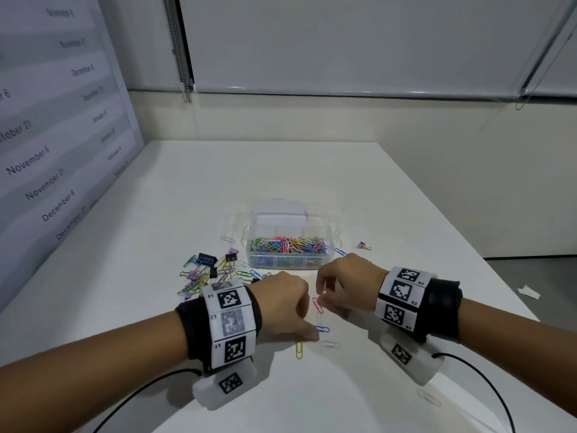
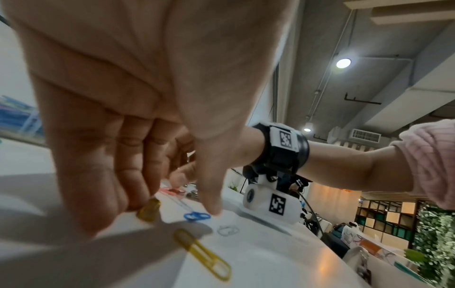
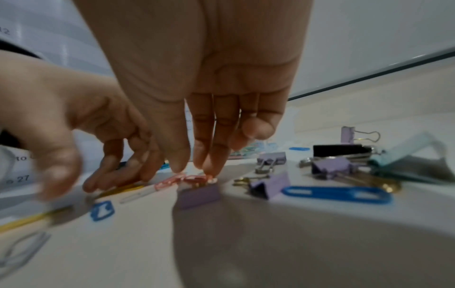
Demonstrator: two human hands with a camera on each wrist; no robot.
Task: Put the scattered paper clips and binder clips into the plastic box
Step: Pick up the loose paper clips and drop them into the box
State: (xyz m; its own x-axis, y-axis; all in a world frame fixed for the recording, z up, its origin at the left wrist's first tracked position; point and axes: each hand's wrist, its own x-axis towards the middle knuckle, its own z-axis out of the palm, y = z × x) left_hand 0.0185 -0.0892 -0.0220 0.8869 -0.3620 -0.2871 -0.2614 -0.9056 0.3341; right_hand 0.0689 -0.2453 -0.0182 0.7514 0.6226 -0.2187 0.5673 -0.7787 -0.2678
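Your right hand (image 1: 340, 284) pinches a red paper clip (image 1: 317, 304) off the tabletop (image 1: 390, 214) near the box (image 1: 288, 245); your left hand (image 1: 282, 303) curls onto a yellow clip (image 2: 149, 209), ready to gather.

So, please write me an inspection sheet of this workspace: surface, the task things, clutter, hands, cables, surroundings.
Surface: white table, clips scattered on it.
Job's things: open plastic box holds many coloured paper clips; loose pile of clips lies left of it; red clip, blue clip, yellow clip lie between the hands.
Clutter: purple binder clip right of the box; paper scrap near the right edge.
Hands: left hand low over the table, pinching a yellow clip; right hand pinching the red clip.
Cables: black cable from each wrist unit.
Surroundings: date poster on the left; blinds behind.
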